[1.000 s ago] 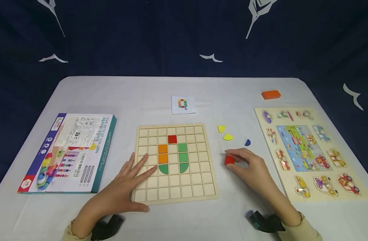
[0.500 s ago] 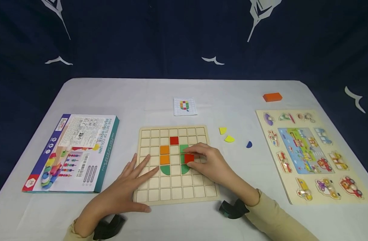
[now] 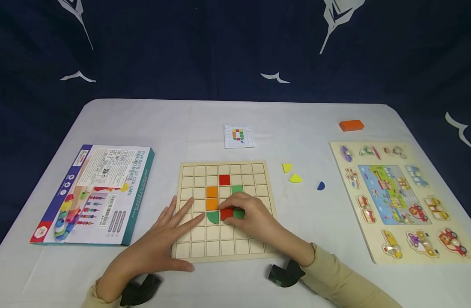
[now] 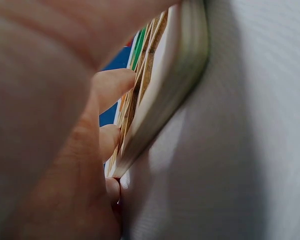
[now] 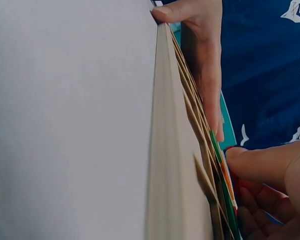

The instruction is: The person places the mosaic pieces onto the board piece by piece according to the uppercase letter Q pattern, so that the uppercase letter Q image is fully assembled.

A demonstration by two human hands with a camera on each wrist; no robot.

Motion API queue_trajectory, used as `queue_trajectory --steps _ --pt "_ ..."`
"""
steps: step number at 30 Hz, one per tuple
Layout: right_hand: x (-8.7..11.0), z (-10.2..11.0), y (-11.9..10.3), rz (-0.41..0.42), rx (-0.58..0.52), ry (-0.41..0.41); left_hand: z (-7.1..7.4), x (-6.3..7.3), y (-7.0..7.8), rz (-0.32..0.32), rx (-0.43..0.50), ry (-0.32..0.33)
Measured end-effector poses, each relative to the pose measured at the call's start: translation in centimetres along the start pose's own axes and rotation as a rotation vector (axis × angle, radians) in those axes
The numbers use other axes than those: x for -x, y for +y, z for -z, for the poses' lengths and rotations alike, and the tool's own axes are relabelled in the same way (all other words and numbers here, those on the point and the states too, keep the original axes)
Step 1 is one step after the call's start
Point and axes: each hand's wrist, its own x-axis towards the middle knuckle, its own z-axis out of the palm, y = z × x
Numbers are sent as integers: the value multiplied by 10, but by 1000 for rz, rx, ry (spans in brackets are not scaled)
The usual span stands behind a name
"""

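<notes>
In the head view, my right hand (image 3: pixel 254 216) pinches a red square block (image 3: pixel 226 214) between thumb and fingertips over the wooden grid board (image 3: pixel 198 249). The block is between two green curved-corner pieces, the left one (image 3: pixel 213 218) in plain sight, the right one partly covered by my thumb. Two orange squares (image 3: pixel 212 198) sit one above the other, with another red square (image 3: pixel 224 179) higher up. A green square (image 3: pixel 237 188) shows above my right hand, which hides the cells below it. Fingers spread, my left hand (image 3: pixel 158 239) rests on the board's left edge.
Two yellow pieces (image 3: pixel 295 178) and a blue half-round piece (image 3: pixel 321 186) lie right of the board. Behind it is a pattern card (image 3: pixel 239 136). A box (image 3: pixel 100 196) stands left; a vehicle puzzle (image 3: pixel 397 239) and an orange block (image 3: pixel 351 125) are at right.
My right hand has carried the red block from the table at right, leftward over the board, to between the green curved pieces. My left hand has stayed on the board.
</notes>
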Motion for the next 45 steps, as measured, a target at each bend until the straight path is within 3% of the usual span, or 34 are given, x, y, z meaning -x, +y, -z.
queue_trajectory --steps 15,31,34,39,45 --pt "1 -2 -1 29 96 -39 2 -2 1 -3 -3 9" --pt "1 0 -2 52 113 -27 3 -1 2 1 -2 4" --pt "0 12 -1 42 77 14 1 1 3 10 16 4" --pt "-10 52 8 5 42 171 -2 3 2 10 35 6" --pt "-20 102 32 -130 109 326 -1 2 1 0 35 10"
